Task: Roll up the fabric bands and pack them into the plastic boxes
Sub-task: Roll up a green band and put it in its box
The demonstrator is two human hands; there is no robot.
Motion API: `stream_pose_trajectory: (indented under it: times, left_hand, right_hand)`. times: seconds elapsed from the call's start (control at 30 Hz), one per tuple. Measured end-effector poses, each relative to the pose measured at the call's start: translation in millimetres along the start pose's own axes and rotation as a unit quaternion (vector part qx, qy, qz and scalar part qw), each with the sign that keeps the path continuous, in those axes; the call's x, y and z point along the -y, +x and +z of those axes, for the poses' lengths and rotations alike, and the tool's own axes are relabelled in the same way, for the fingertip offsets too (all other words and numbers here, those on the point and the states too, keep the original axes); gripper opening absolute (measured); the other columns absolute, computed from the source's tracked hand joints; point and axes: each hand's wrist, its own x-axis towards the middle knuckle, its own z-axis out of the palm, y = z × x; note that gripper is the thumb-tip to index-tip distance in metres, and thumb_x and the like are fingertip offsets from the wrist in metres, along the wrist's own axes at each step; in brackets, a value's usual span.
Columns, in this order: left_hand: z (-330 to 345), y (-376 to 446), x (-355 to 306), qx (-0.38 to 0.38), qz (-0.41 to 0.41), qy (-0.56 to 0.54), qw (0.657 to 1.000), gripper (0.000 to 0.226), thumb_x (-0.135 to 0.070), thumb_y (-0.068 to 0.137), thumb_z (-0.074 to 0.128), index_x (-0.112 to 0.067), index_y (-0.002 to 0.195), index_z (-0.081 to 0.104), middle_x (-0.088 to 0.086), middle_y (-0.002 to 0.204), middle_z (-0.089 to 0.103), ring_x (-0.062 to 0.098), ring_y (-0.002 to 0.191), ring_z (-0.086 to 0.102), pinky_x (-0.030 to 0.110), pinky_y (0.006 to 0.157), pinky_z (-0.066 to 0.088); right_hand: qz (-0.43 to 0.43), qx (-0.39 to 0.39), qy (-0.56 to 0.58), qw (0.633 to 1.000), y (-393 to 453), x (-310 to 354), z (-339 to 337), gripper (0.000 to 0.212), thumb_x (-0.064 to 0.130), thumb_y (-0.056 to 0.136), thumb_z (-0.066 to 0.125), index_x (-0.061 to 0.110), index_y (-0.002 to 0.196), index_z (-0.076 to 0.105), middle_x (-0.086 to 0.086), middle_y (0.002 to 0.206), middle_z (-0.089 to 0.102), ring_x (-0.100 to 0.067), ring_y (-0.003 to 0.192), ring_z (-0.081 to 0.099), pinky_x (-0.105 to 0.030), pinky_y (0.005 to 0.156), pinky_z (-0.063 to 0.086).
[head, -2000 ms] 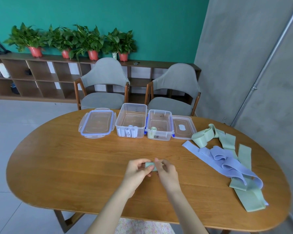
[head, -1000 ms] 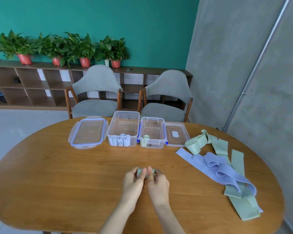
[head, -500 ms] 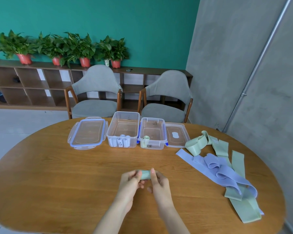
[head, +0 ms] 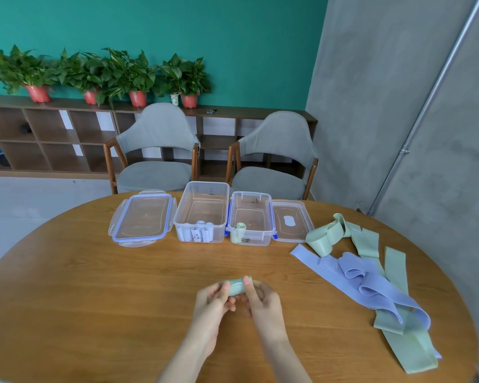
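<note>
At 6 o'clock on the counter [head: 80,286], the left hand [head: 212,299] and right hand [head: 260,301] pinch a rolled green band [head: 236,286], its long axis running left-right. At 12 o'clock stand the larger box [head: 202,214] and smaller box [head: 250,219]; their handwritten labels look unreadable. Loose bands [head: 371,286] lie at 3 o'clock.

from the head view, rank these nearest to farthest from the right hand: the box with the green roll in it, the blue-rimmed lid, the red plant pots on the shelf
From the right hand, which holds a green roll together with the left hand:
1. Box with the green roll, straight ahead on the table.
2. Blue-rimmed lid, ahead and left, leftmost of the row.
3. Red plant pots, on the shelf against the back wall.
</note>
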Motion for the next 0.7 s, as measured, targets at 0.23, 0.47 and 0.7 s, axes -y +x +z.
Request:
stream_pose_trajectory:
  times: [0.23,0.47,0.7]
  left_hand:
    - [2.1,18.3,2.9,0.026,-0.019,-0.091,0.995,0.030,-0.020,0.089,0.058,0.003,0.105,0.067,0.019,0.089,0.065,0.022,0.076,0.055,0.029,0.074,0.048]
    - [10.2,83.5,-20.4,-0.012,0.040,0.141,0.989,0.022,-0.020,0.092,0.059,-0.013,0.114,0.060,0.004,0.098,0.067,0.013,0.086,0.064,0.021,0.075,0.052]
    - [8.7,165.3,-39.4,-0.059,0.194,0.513,0.834,0.034,-0.022,0.092,0.058,-0.011,0.124,0.057,0.003,0.117,0.057,0.020,0.111,0.052,0.031,0.088,0.043]
  right_hand:
    - [-0.009,0.037,-0.028,0.999,26.5,7.0,-14.0,0.026,0.029,0.095,0.055,0.009,0.091,0.070,0.002,0.064,0.066,-0.003,0.056,0.055,-0.019,0.057,0.045]
    - [-0.109,-0.040,-0.206,0.972,110.3,38.0,-32.7,0.030,0.038,0.093,0.054,0.011,0.095,0.067,-0.001,0.083,0.072,-0.015,0.083,0.067,-0.035,0.080,0.054]
    - [-0.149,0.008,-0.473,0.868,204.2,76.2,-38.4,0.026,0.030,0.098,0.048,0.006,0.096,0.058,-0.010,0.075,0.057,-0.027,0.073,0.054,-0.030,0.062,0.039]
